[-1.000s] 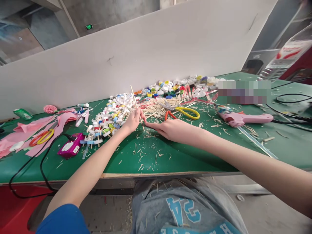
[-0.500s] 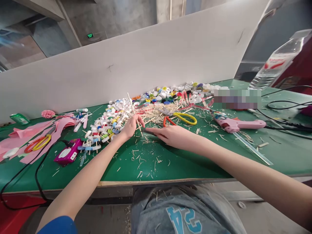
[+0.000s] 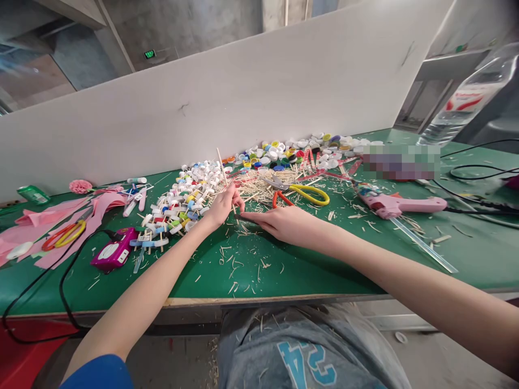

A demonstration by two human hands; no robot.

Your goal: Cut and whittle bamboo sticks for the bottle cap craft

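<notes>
A thin wooden stick (image 3: 221, 163) leans upright in my left hand (image 3: 223, 207), its fingers closed round the lower part. Close by on the right, my right hand (image 3: 288, 225) is closed on a knife whose dark narrow blade (image 3: 238, 216) shows only a little beyond the fingertips, against the stick's lower end. The rest of the knife is hidden under the hand. Pale wood shavings (image 3: 263, 265) lie scattered on the green tabletop (image 3: 203, 281) around both hands. Just behind my right hand lie pliers (image 3: 310, 194) with one yellow and one orange handle.
Bottle caps on sticks (image 3: 178, 213) are heaped on the left, and loose caps (image 3: 279, 154) along the white board (image 3: 203, 108). A pink glue gun (image 3: 405, 205) and a water bottle (image 3: 466, 102) are at right. At left are scissors (image 3: 71, 233) and a purple box (image 3: 115, 251) with a cable.
My left hand has shifted slightly right and up toward the knife, and the stick's lower end now sits at the blade. My right hand has barely moved. The view has turned slightly.
</notes>
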